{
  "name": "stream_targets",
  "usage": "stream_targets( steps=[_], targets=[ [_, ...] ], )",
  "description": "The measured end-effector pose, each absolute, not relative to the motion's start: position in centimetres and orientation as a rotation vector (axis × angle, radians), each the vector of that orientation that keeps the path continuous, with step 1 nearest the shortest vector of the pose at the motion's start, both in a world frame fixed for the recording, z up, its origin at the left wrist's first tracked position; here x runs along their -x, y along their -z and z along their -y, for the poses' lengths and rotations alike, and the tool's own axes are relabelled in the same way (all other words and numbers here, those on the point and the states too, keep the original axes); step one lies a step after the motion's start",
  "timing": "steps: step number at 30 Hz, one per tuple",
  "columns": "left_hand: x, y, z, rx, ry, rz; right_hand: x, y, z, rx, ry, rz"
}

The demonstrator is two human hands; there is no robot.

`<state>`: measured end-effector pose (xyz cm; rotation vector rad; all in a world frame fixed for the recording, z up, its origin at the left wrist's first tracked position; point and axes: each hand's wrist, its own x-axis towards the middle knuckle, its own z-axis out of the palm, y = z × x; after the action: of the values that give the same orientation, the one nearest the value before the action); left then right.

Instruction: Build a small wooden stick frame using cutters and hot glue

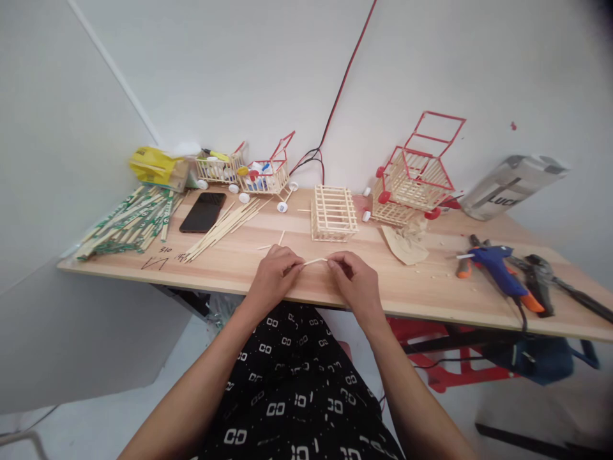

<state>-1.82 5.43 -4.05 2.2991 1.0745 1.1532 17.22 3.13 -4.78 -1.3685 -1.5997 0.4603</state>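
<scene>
My left hand [275,275] and my right hand [354,278] rest at the near edge of the wooden table [335,281]. Both pinch the ends of one thin wooden stick [315,261], held level between them just above the tabletop. Behind the stick stands an unpainted stick-built basket frame [334,213]. Two short stick pieces [272,243] lie on the table in front of my left hand.
A loose bundle of sticks [225,227], a black phone [203,211] and packs of wrapped chopsticks [131,220] lie at the left. Small stick carts [249,172] and a larger red-trimmed cart [416,176] stand by the wall. A blue glue gun [498,268] and pliers [543,281] lie at the right.
</scene>
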Motion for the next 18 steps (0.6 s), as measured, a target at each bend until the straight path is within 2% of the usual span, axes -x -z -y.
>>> stream_targets(
  steps=[18],
  targets=[
    [1.80,4.11,-5.43,-2.298,-1.158,-1.070,-17.25,4.89,-3.18,1.369,-0.458,1.599]
  ],
)
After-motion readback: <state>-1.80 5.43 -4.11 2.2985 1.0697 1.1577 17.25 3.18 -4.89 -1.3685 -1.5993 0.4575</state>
